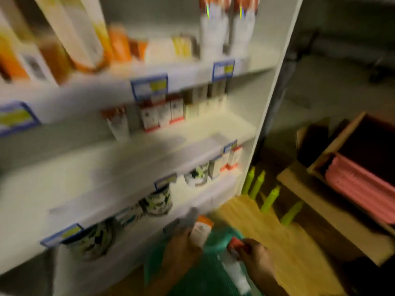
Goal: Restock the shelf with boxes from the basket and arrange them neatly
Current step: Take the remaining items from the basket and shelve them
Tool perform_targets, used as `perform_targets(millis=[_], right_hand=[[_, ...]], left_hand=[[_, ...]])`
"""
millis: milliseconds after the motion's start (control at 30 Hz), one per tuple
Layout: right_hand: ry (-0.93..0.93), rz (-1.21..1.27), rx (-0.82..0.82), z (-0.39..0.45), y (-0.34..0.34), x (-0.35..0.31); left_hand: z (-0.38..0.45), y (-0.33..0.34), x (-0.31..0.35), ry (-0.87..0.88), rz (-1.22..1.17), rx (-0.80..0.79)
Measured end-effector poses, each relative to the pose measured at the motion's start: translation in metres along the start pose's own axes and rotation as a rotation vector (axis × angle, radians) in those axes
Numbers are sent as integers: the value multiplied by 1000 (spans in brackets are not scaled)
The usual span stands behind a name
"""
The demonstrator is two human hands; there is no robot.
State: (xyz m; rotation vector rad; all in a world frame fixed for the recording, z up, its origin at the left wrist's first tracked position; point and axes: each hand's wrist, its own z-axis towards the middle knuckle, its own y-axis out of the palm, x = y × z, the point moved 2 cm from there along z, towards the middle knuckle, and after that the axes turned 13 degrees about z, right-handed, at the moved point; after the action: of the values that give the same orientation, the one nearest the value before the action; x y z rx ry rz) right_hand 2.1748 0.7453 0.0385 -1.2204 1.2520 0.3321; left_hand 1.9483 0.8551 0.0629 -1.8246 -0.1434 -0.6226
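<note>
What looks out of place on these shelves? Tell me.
The tall white and yellow boxes on the top shelf lean sharply instead of standing upright. The rest looks orderly, though the frame is blurred. Each hand, left and right, holds a small box.

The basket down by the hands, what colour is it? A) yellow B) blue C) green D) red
C: the mesh basket under the left hand and right hand is plainly green; each hand holds a white and orange box over it.
</note>
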Motion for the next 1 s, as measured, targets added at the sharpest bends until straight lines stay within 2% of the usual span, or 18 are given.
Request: perform_targets(millis=[200,367,533,667,800,1000], right_hand=[[-224,69,46,1,-61,-152],[-379,245,193,-10,-103,-260],[-481,426,254,-21,-138,-364],[-563,508,235,-21,-150,-433],[-597,526,258,-17,-155,-490],[-636,420,210,3,-150,-548]], left_hand=[[-7,-150,60,92,66,368],[-33,-250,93,133,-9,457],[-60,-338,119,282,-47,677],[-74,-387,139,327,-144,739],[-69,-421,150,284,-205,801],[-38,-436,152,192,-186,809]])
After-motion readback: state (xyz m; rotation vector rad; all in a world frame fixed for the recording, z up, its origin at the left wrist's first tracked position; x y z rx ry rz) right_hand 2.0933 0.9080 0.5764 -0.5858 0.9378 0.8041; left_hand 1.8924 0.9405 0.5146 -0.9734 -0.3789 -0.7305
